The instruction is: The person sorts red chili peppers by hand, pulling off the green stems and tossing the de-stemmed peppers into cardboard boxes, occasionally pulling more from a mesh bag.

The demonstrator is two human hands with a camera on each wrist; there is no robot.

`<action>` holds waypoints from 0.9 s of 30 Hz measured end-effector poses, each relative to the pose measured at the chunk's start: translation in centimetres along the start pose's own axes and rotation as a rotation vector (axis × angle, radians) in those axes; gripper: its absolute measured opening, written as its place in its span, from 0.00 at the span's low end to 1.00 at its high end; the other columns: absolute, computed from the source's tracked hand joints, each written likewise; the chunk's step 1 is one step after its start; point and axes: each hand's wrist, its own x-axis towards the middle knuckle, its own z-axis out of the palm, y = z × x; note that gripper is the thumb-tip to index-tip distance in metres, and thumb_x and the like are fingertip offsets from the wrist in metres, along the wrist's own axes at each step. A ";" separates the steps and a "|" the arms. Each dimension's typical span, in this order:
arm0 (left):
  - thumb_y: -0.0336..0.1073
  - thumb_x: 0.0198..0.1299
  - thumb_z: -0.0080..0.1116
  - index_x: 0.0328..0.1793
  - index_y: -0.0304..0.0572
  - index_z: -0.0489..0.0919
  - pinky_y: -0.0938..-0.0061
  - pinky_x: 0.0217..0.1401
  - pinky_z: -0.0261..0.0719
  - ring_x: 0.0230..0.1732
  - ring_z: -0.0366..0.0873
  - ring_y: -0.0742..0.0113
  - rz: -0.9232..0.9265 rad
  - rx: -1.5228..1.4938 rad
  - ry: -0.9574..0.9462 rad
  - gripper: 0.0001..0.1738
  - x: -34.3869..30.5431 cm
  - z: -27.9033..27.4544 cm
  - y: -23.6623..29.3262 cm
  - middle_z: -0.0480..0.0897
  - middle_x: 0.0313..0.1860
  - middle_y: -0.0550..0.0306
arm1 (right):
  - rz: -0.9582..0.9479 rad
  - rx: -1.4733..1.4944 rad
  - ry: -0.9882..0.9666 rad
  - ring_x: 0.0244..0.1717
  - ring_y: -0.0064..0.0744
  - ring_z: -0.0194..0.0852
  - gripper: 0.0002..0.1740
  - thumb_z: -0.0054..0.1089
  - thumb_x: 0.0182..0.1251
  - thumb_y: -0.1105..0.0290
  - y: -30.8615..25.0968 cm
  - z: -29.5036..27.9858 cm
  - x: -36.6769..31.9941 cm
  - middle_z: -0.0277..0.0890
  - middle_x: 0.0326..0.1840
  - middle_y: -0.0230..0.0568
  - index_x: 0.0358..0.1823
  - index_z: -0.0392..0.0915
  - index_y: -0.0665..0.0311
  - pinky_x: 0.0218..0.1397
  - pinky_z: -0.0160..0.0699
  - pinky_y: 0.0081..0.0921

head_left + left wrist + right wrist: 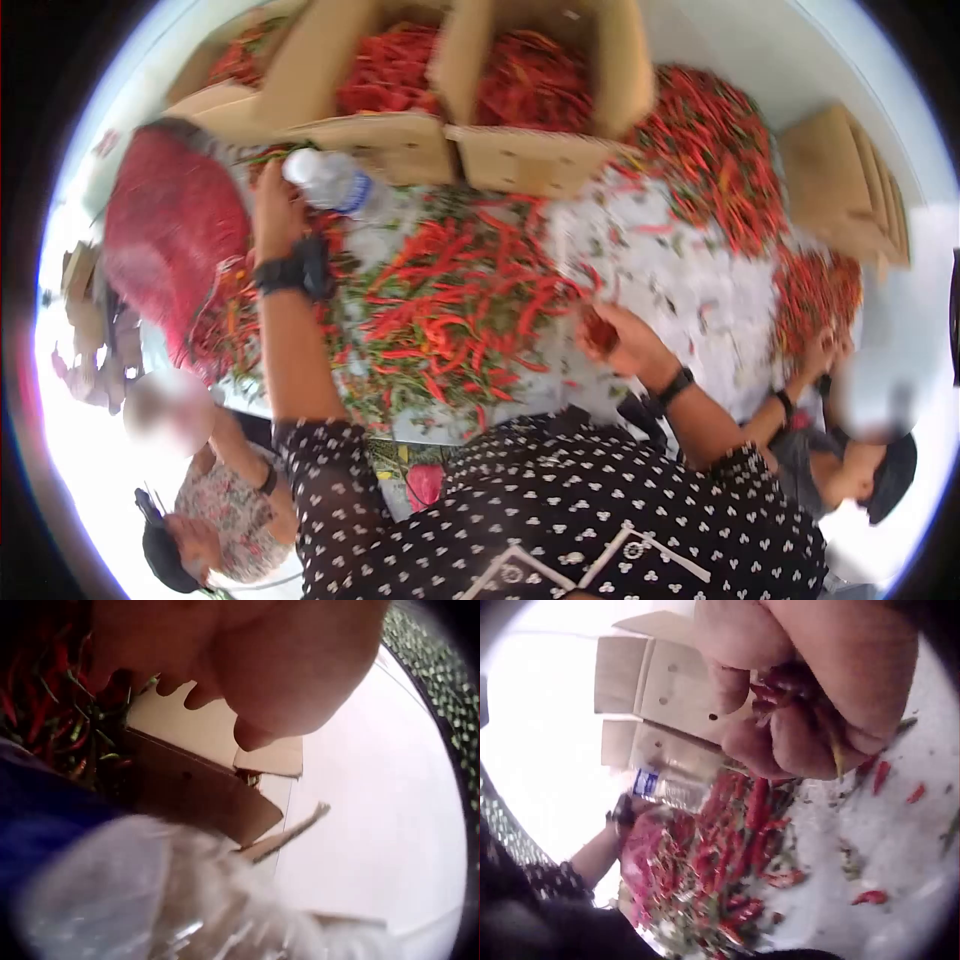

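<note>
1. While loose produce covers the pale tabletop [650, 265], my right hand [632, 345] curls its fingers around a few dark red pods [780, 686], a yellowish stem [838, 757] poking out below them in the wrist view.

2. The main heap of red chilies [440, 325] lies directly before me, just left of that curled hand and on a line between my two hands; of the pair, my right is nearer to its edge.

3. Its pods point many ways, but a good number lie with long axes slanting left to right across my front, which I judge suits a pinch taken from above.

4. Farther out, my left hand [275, 205] is beside a clear plastic bottle [345, 185], whose cap end is close to my fingers; whether those fingers pinch anything, I cannot tell.

5. Beyond the heap, cardboard boxes [535, 165] hold more red chilies, and a red mesh sack [170, 235] sits left of my left forearm.
</note>
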 end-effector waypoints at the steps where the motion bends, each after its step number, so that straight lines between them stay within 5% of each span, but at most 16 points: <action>1: 0.17 0.50 0.50 0.58 0.38 0.67 0.68 0.51 0.73 0.52 0.72 0.60 0.516 0.742 0.093 0.26 -0.7 -0.7 -3.2 0.72 0.51 0.51 | -0.022 0.064 -0.058 0.36 0.29 0.75 0.23 0.41 0.68 0.51 -0.8 0.8 0.2 0.75 0.35 0.33 0.52 0.71 0.60 0.35 0.73 0.24; 2: 0.24 0.55 0.51 0.64 0.39 0.63 0.69 0.56 0.69 0.56 0.68 0.62 0.255 0.562 0.036 0.28 -3.4 0.0 -1.5 0.69 0.57 0.52 | -0.039 0.077 -0.036 0.36 0.29 0.75 0.23 0.41 0.68 0.51 -1.5 1.2 0.5 0.75 0.35 0.33 0.52 0.71 0.60 0.35 0.73 0.24; 3: 0.31 0.61 0.49 0.64 0.36 0.63 0.69 0.57 0.67 0.56 0.68 0.63 -0.098 -0.198 0.066 0.25 -5.6 1.1 -0.1 0.70 0.59 0.50 | -0.047 0.185 -0.087 0.38 0.34 0.75 0.24 0.40 0.69 0.51 -1.6 1.6 0.6 0.75 0.37 0.36 0.53 0.70 0.61 0.37 0.73 0.26; 4: 0.38 0.63 0.47 0.62 0.34 0.66 0.71 0.57 0.65 0.55 0.68 0.63 -0.081 -0.235 0.051 0.23 -7.5 1.5 -0.9 0.72 0.56 0.51 | -0.052 0.291 -0.143 0.40 0.39 0.75 0.25 0.38 0.69 0.50 -1.5 1.7 0.6 0.76 0.39 0.38 0.54 0.69 0.62 0.38 0.73 0.29; 8: 0.34 0.57 0.51 0.55 0.35 0.72 0.70 0.59 0.64 0.56 0.68 0.62 -0.034 0.181 -0.045 0.19 -16.2 3.2 0.6 0.73 0.55 0.51 | -0.093 0.343 -0.277 0.44 0.44 0.75 0.27 0.36 0.69 0.50 -1.2 0.6 0.0 0.76 0.43 0.41 0.55 0.68 0.65 0.40 0.75 0.34; 15: 0.32 0.53 0.54 0.51 0.34 0.74 0.64 0.58 0.65 0.57 0.68 0.54 -0.025 0.218 -0.148 0.18 -25.2 6.9 1.7 0.71 0.55 0.48 | -0.156 0.333 -0.180 0.47 0.47 0.73 0.25 0.39 0.69 0.53 0.1 -2.7 -6.4 0.74 0.47 0.44 0.57 0.66 0.65 0.45 0.74 0.38; 16: 0.32 0.53 0.54 0.50 0.34 0.74 0.62 0.58 0.65 0.57 0.67 0.50 0.083 0.337 -0.186 0.17 -25.6 6.9 0.9 0.71 0.55 0.46 | -0.184 0.294 -0.029 0.38 0.36 0.73 0.20 0.42 0.69 0.57 0.6 -2.8 -7.6 0.73 0.40 0.39 0.53 0.68 0.64 0.34 0.73 0.28; 17: 0.32 0.53 0.54 0.50 0.34 0.74 0.62 0.58 0.65 0.57 0.67 0.50 0.099 0.341 -0.196 0.17 -26.2 7.2 1.0 0.71 0.55 0.46 | -0.200 0.304 -0.028 0.38 0.36 0.73 0.20 0.42 0.69 0.57 1.6 -4.1 -8.2 0.73 0.40 0.39 0.53 0.68 0.64 0.34 0.73 0.28; 19: 0.32 0.52 0.55 0.50 0.36 0.74 0.61 0.59 0.64 0.57 0.66 0.48 0.138 0.417 -0.216 0.17 -26.9 7.8 1.4 0.70 0.55 0.45 | -0.178 0.399 -0.137 0.27 0.24 0.66 0.15 0.43 0.68 0.60 3.4 -7.5 -9.1 0.69 0.32 0.33 0.46 0.70 0.63 0.22 0.64 0.17; 20: 0.32 0.52 0.55 0.50 0.37 0.74 0.60 0.59 0.63 0.58 0.65 0.47 0.127 0.466 -0.223 0.17 -27.2 8.0 1.7 0.70 0.54 0.45 | -0.176 0.353 0.026 0.23 0.17 0.57 0.11 0.45 0.68 0.61 3.5 -6.8 -10.1 0.63 0.27 0.29 0.41 0.69 0.61 0.18 0.52 0.13; 24: 0.33 0.52 0.56 0.50 0.36 0.74 0.59 0.60 0.63 0.58 0.65 0.46 0.197 0.562 -0.252 0.18 -27.4 8.1 0.6 0.69 0.56 0.43 | -0.234 0.439 -0.060 0.23 0.18 0.57 0.12 0.44 0.68 0.60 5.7 -9.0 -11.8 0.63 0.27 0.29 0.40 0.69 0.60 0.19 0.53 0.14; 27: 0.34 0.52 0.55 0.50 0.35 0.74 0.59 0.60 0.62 0.58 0.65 0.46 0.206 0.567 -0.260 0.19 -27.3 8.1 0.2 0.69 0.56 0.41 | -0.269 0.516 -0.143 0.30 0.25 0.67 0.15 0.42 0.68 0.60 5.8 -8.2 -12.8 0.69 0.32 0.35 0.46 0.69 0.63 0.26 0.67 0.19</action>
